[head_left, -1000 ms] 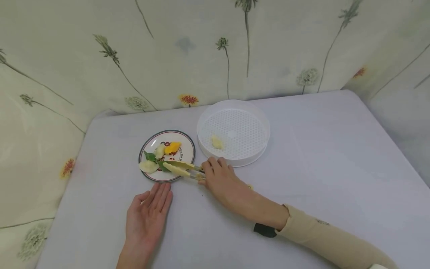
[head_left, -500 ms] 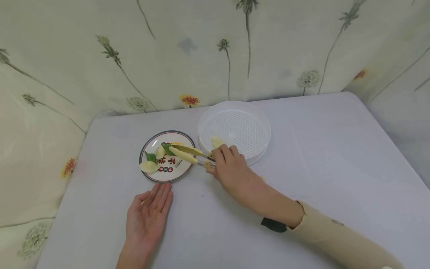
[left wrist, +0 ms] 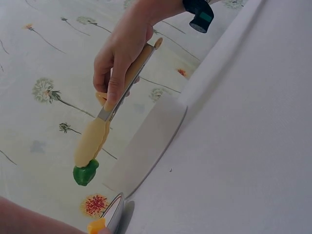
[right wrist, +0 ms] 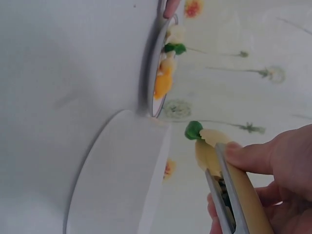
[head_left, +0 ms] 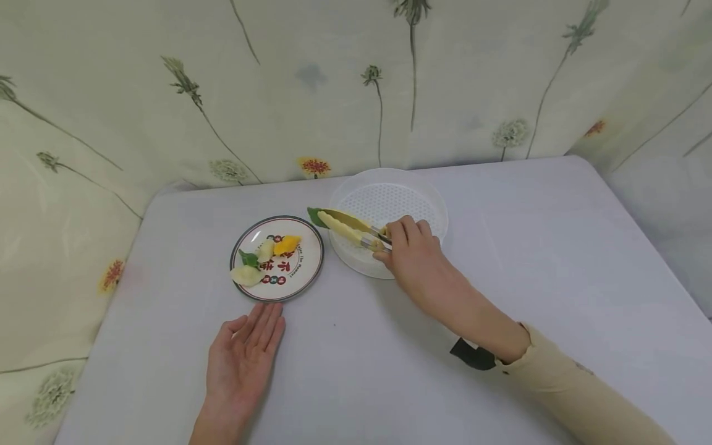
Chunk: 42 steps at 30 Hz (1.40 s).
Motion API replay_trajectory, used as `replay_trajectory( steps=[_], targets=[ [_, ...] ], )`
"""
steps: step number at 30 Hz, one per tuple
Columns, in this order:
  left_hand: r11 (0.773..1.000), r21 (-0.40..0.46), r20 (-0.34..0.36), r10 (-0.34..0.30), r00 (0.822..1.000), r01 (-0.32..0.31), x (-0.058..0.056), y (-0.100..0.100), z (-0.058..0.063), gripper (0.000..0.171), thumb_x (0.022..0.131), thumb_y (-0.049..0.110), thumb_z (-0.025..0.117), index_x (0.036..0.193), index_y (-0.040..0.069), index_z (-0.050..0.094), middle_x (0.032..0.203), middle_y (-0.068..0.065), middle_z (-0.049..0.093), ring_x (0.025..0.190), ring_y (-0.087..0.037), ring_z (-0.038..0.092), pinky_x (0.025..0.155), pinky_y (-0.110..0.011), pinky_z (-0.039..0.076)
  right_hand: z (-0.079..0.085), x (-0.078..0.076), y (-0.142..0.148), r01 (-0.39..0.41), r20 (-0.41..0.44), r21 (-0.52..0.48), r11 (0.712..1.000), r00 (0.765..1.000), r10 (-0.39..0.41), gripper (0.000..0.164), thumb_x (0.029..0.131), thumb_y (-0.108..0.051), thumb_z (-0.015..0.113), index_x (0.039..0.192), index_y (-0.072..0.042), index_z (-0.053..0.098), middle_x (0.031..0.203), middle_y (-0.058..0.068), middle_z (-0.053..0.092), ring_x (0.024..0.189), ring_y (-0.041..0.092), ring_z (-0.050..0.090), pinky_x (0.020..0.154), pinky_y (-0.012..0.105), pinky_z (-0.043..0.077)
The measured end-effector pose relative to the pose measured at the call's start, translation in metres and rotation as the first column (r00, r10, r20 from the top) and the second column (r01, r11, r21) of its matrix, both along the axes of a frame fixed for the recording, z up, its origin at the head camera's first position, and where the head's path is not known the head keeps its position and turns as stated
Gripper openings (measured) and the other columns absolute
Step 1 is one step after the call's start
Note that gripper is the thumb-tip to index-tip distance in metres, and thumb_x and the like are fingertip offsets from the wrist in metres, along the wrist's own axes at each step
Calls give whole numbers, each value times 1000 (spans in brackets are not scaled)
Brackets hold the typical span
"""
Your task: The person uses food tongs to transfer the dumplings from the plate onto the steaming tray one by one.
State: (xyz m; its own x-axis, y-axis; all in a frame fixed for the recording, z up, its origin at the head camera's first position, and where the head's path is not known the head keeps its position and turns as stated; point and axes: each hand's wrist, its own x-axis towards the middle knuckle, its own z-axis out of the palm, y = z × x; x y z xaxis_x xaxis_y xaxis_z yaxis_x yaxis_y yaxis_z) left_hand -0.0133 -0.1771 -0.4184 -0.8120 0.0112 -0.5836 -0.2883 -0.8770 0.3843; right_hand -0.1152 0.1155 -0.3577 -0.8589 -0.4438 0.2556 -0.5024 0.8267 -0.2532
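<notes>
My right hand [head_left: 419, 259] grips a pair of tongs [head_left: 342, 228] with pale yellow tips and metal arms. Pinched in the tips is a small glossy green dumpling-like piece [left wrist: 85, 173], held in the air near the left rim of a white round perforated tray [head_left: 364, 262]. Palm up on the table, my left hand [head_left: 241, 364] has its straight fingers at the near edge of a patterned plate [head_left: 303, 272]. On that plate lie an orange piece [head_left: 287, 245], a green piece [head_left: 248, 258] and two pale pieces [head_left: 246, 275]. The tongs cover part of the tray.
A white cloth covers the table [head_left: 528, 247]. Behind it hangs a curtain [head_left: 278, 93] printed with flowers. The tray has a raised wall and stands right of the plate, near the table's back edge. A dark band [head_left: 473, 354] circles the right wrist.
The right hand has lifted the green piece off the plate with the tongs and carried it right and back towards the tray. My left hand has stayed at the plate's edge.
</notes>
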Motion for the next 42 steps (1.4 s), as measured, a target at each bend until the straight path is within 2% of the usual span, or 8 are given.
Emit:
replay_trajectory(
  steps=[5,14,24,35,42],
  targets=[
    [1000,-2,10,8,1000,-8,0,1,0,61,115,29,31,173,16,16,182,-3,19,166,-17,30,139,-31,30,-1,-7,11,31,-25,38,999,999,-30,41,105,-23,71,124,8,53,108,21,55,89,34,46,61,36,42],
    [1000,-8,24,16,1000,-16,-1,1,0,62,115,30,32,173,17,16,182,-2,18,166,-16,30,138,-31,31,-8,-19,21,80,41,80,994,996,-84,42,107,-24,67,124,11,54,106,22,55,90,35,47,62,37,43],
    [1000,3,30,24,999,-24,-2,0,-1,62,115,31,32,173,18,16,183,-1,18,167,-16,28,139,-31,30,-21,-29,26,77,44,106,991,996,-82,37,107,-23,68,116,11,54,104,23,55,86,35,46,58,35,40],
    [1000,1,20,14,1000,-14,-2,-1,0,61,115,29,33,173,16,17,182,-3,18,166,-17,29,138,-30,32,-25,-29,24,72,12,97,993,997,-74,34,105,-21,70,110,9,54,99,22,54,80,34,44,54,36,39],
    [1000,8,25,22,999,-22,-2,0,-1,60,115,30,33,172,16,19,182,-2,19,166,-17,29,138,-31,31,-23,-28,23,84,0,120,989,996,-85,41,106,-24,69,118,11,54,104,24,54,85,34,44,57,36,40]
  ],
)
